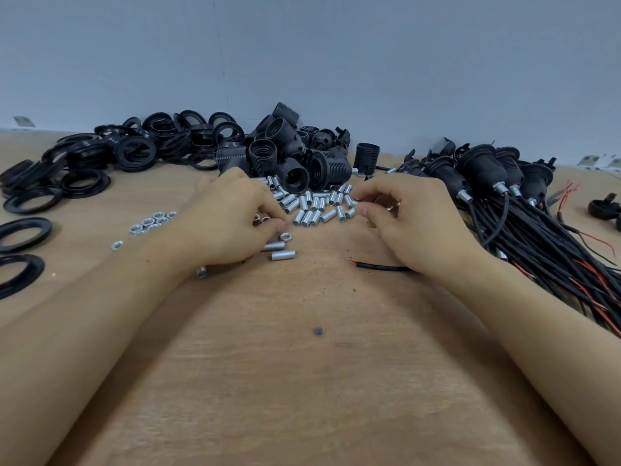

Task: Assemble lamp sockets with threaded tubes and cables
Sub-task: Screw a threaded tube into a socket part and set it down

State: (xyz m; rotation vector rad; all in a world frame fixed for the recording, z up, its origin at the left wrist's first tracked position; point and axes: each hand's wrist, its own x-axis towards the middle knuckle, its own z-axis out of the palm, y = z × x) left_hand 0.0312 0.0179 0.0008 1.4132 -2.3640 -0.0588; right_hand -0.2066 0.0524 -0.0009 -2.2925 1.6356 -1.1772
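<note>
My left hand (232, 220) hovers palm down with curled fingers, its fingertips on the table beside a loose nut (285, 236) and two threaded tubes (283, 254). Whether it grips anything is hidden. My right hand (413, 213) has its fingers curled at the edge of the threaded tube pile (319, 206), and a small shiny metal part (390, 207) shows inside its fingers. A black cable (379, 266) with bared red end lies on the table and runs under that hand's heel. Black lamp sockets (289, 153) are heaped behind the tubes.
Black rings (134, 146) are piled at the back left, and more (23, 233) lie at the left edge. Several nuts (151, 223) lie left of my left hand. A bundle of cabled sockets (524, 210) fills the right. The wooden table (302, 381) meets a grey wall behind.
</note>
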